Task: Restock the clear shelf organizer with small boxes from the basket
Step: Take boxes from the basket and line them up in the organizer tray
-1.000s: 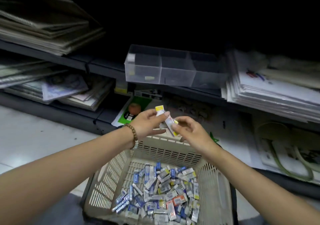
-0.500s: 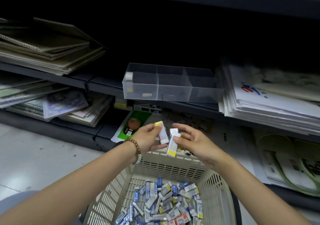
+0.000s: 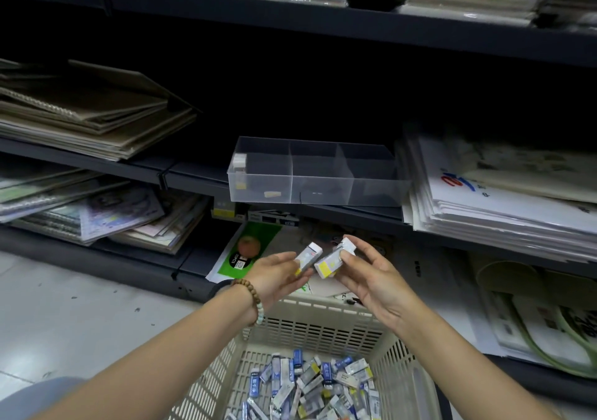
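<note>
Hands hold the stock above the cream slotted plastic basket (image 3: 310, 322): left hand (image 3: 274, 275) pinches a small white-and-yellow box (image 3: 309, 257), right hand (image 3: 371, 277) another (image 3: 332, 259), likely sorting for the clear three-compartment shelf organizer (image 3: 318, 174) at the shelf's front edge

The lower part of the basket (image 3: 323, 322) is cut off by the bottom edge at six o'clock, along with some of the small boxes (image 3: 310, 384) heaped in it; their print is too small to read. Both forearms run out of frame at seven and five o'clock. The left hand (image 3: 274, 277) covers the lower end of its box (image 3: 309, 255). Print on the box (image 3: 332, 259) in the right hand (image 3: 371, 282) is blurred. The shelf's back at twelve o'clock is lost in darkness.
</note>
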Tool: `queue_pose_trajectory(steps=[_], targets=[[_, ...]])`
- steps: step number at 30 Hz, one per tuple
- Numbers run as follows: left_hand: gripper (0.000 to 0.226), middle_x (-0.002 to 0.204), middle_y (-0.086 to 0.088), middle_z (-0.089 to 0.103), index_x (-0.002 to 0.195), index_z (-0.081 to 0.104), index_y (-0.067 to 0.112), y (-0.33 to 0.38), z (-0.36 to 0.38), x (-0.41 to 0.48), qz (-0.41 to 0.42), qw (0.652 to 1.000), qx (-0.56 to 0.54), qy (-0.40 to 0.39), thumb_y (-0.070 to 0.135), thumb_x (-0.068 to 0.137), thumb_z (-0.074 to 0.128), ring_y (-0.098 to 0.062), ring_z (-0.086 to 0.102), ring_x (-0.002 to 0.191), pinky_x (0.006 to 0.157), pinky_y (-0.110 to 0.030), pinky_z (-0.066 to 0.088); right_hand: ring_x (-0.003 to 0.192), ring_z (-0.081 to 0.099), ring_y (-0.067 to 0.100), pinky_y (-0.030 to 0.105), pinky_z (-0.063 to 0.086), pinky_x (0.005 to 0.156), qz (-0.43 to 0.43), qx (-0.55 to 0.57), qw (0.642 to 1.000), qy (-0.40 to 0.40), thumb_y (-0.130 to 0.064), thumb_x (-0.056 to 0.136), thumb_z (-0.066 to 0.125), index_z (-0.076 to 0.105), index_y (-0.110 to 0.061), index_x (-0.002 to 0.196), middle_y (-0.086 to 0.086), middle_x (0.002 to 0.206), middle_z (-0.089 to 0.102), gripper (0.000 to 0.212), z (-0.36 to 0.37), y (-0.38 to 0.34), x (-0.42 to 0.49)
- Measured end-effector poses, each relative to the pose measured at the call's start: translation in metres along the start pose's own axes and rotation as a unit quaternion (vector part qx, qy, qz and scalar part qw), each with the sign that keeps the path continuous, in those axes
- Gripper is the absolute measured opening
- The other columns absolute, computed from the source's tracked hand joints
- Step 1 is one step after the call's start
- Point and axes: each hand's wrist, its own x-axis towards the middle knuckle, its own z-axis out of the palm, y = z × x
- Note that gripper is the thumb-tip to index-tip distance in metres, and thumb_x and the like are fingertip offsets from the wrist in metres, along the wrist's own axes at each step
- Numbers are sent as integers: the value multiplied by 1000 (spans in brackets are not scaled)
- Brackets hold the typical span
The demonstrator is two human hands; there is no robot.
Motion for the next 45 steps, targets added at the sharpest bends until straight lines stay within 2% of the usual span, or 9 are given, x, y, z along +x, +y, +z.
queue_pose_trajectory(steps=[4,11,17,21,26,33,38,42,45], targets=[[32,96,-20,61,126,48,-6,-6,5,-3,-19,1000,-6,-20,-5,94,43,-25,64,79,67,-27,58,74,69,11,19,57,67,-18,-41,999,0,0,86,58,60,-11,109,4,81,73,25,0,4,-1],[26,101,-16,68,111,60,2,-10,12,-7,-6,995,-14,-94,20,93,53,-30,70,84,65,-25,58,84,67,22,21,57,73,-43,-122,991,24,-3,86,61,59,-5,112,16,103,68,26,4,8,-3],[22,100,-14,67,111,58,3,-13,10,-5,76,992,36,-97,5,90,54,-21,68,86,71,-21,57,100,65,29,23,57,78,-54,-152,986,52,-6,85,64,62,-8,103,16,105,65,18,8,10,-3],[25,100,-12,68,114,55,8,-4,8,-5,158,979,90,-90,9,89,56,-20,66,90,75,-25,57,90,68,27,24,56,75,-58,-170,984,19,-11,87,62,57,-8,109,15,102,70,23,16,-1,-4],[6,79,-2,70,90,60,11,25,2,-6,319,938,136,-25,15,85,62,-6,64,68,60,-22,55,84,70,15,16,55,71,-94,-153,984,-13,-18,86,64,58,-9,107,10,92,74,23,49,-16,7],[12,62,7,59,82,60,11,82,-22,1,391,911,132,20,22,87,59,-1,57,60,55,-17,49,89,69,16,19,55,81,-87,-130,984,-80,-10,86,64,58,-5,105,11,99,71,21,107,-33,42],[25,76,-1,64,100,60,15,117,-51,9,441,886,139,22,34,85,52,-10,61,62,56,-23,52,90,68,17,22,55,85,-121,-245,953,-130,-10,89,61,58,-4,112,10,103,69,24,146,-52,74],[24,113,6,62,114,53,29,120,-78,27,427,874,217,86,33,93,41,-5,60,94,81,-24,49,95,65,23,27,55,85,-157,-379,904,-118,-8,90,60,52,-2,119,17,110,65,32,161,-78,105],[37,130,7,51,127,49,24,113,-88,41,366,886,270,95,37,95,37,-3,47,116,96,-18,35,104,61,22,26,53,82,-155,-482,852,-131,-14,89,62,52,-5,124,16,117,62,37,165,-85,126]])
